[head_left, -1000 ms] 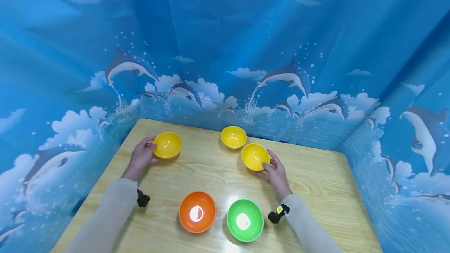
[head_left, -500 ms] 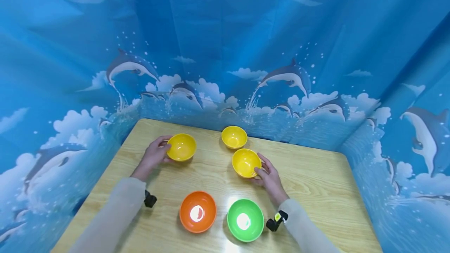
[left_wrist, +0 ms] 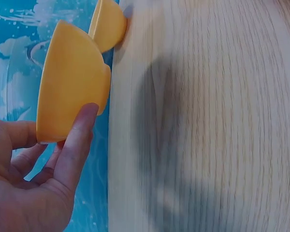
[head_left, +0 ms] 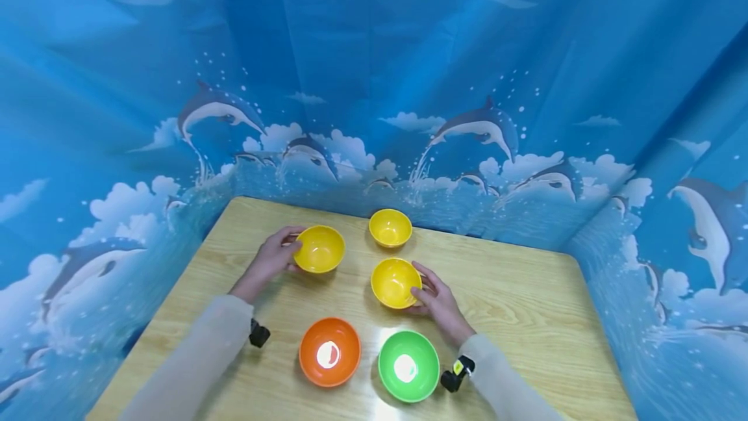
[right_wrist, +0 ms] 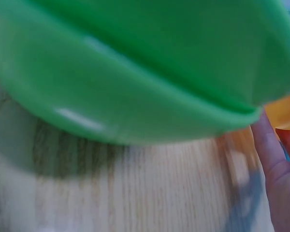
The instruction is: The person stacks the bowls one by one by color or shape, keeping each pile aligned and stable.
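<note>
My left hand [head_left: 273, 257] grips a yellow bowl [head_left: 319, 249] by its left side. In the left wrist view this bowl [left_wrist: 70, 82] is raised off the wood, its shadow falling on the table. A second yellow bowl [head_left: 395, 282] is held at its right edge by my right hand [head_left: 438, 301], thumb over the rim. Behind them, near the table's back edge, stands a third yellow bowl [head_left: 390, 228]. In the right wrist view a green bowl [right_wrist: 111, 92] covers much of the held bowl [right_wrist: 285, 113] and part of the hand.
An orange bowl [head_left: 330, 352] and the green bowl [head_left: 408, 366] stand side by side on the wooden table [head_left: 526, 317] nearer to me. A blue dolphin-print curtain [head_left: 374, 83] hangs behind and along both sides of the table.
My left hand has carried its yellow bowl to the right. My right hand has brought its bowl left and nearer to me, away from the back yellow bowl.
</note>
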Motion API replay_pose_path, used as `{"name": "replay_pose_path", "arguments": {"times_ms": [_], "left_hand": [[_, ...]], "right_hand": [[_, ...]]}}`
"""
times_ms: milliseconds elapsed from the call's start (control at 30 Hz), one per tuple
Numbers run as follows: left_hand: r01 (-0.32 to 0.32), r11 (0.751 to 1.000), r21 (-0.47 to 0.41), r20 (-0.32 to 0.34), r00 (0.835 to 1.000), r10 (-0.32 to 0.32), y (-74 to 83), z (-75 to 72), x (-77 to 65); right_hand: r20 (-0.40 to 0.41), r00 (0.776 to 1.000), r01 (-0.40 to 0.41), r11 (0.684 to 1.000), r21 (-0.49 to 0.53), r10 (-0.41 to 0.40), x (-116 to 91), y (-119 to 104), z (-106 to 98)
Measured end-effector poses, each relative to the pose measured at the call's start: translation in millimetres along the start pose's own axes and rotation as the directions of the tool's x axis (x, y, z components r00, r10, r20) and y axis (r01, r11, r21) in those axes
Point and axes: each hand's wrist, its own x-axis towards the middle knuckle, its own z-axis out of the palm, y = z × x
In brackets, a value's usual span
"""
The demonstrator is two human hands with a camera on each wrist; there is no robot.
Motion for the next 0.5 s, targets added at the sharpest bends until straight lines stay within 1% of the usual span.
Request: {"name": "replay_pose_path", "arguments": {"times_ms": [100,300,500], "left_hand": [[-0.005,1.0,0.011,0.018,1.0,0.005,2.9,4.4,-1.2],[-0.032,0.999,0.036,0.051,0.998,0.031,9.9,15.9,-3.6],[-0.037,0.997,0.067,0.067,0.997,0.032,17.0,28.6,-8.2]], "right_hand": [[0.036,0.999,-0.006,1.0,-0.026,0.007,0.0,1.9,1.2],[0.104,0.995,-0.001,0.999,-0.041,0.005,-1.5,2.7,3.8],[0.16,0.987,0.008,0.997,-0.075,0.004,-1.0,3.8,6.9]]}}
